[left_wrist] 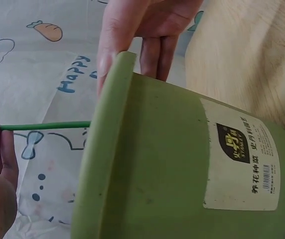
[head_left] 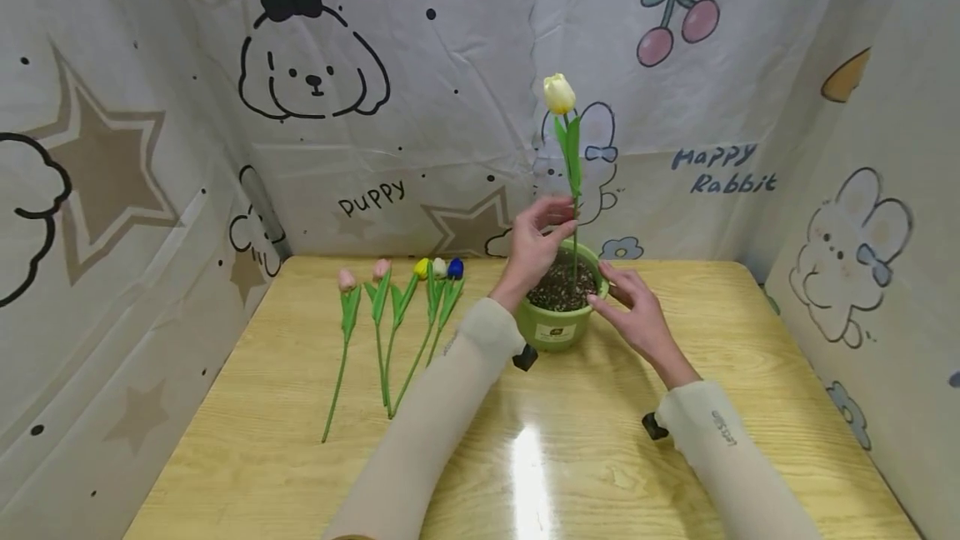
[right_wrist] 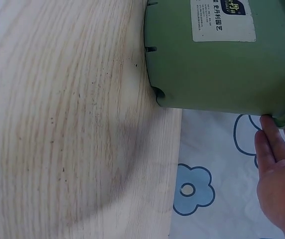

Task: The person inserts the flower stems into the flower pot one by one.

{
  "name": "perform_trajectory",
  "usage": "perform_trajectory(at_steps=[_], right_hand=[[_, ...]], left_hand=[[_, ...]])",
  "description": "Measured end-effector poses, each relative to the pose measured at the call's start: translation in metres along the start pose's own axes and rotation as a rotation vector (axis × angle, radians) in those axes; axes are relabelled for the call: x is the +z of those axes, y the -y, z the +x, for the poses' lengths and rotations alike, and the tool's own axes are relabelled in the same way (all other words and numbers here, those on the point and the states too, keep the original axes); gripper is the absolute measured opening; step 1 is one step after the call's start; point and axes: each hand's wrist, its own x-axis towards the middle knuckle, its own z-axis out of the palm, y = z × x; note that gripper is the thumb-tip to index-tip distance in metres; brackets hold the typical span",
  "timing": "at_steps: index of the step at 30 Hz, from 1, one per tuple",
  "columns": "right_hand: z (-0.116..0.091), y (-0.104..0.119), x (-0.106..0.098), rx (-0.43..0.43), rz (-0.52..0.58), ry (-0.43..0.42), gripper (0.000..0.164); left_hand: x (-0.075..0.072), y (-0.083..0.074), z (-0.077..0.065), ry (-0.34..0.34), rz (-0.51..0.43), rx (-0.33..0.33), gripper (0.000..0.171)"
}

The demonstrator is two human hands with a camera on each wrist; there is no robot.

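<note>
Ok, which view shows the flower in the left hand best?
The head view: it shows the flower from bloom to soil. The left wrist view has only a piece of its stem; the right wrist view, none.

I record a wood-grain table (head_left: 615, 457), its glossy top showing one streak of glare (head_left: 531, 482). Behind it I find a creased, pale cloth backdrop (head_left: 480, 15) printed with a puppy head (head_left: 314, 82) wearing a black bow (head_left: 291, 2), the word "PUPPY" (head_left: 372, 198) below, a cherry pair (head_left: 700, 21) and the lettering "Happy Rabbit" (head_left: 723, 182). To my left: a large brown star (head_left: 108, 173). To my right: a rabbit drawing (head_left: 832, 248) with a blue bow (head_left: 874, 265).
</note>
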Motion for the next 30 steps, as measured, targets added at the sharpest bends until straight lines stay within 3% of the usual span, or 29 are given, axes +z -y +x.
perform_trajectory(at_steps=[6,25,30], right_hand=[[-0.004,-0.001,0.001,0.014,-0.009,0.002,0.067],[0.001,-0.001,0.001,0.009,0.024,0.001,0.066],[0.001,0.000,0.001,0.006,0.028,0.001,0.066]], left_hand=[[0.004,0.005,-0.007,0.024,0.073,-0.021,0.028],[0.011,0.016,-0.003,-0.058,0.031,0.038,0.025],[0.011,0.020,-0.002,-0.046,0.034,0.050,0.026]])
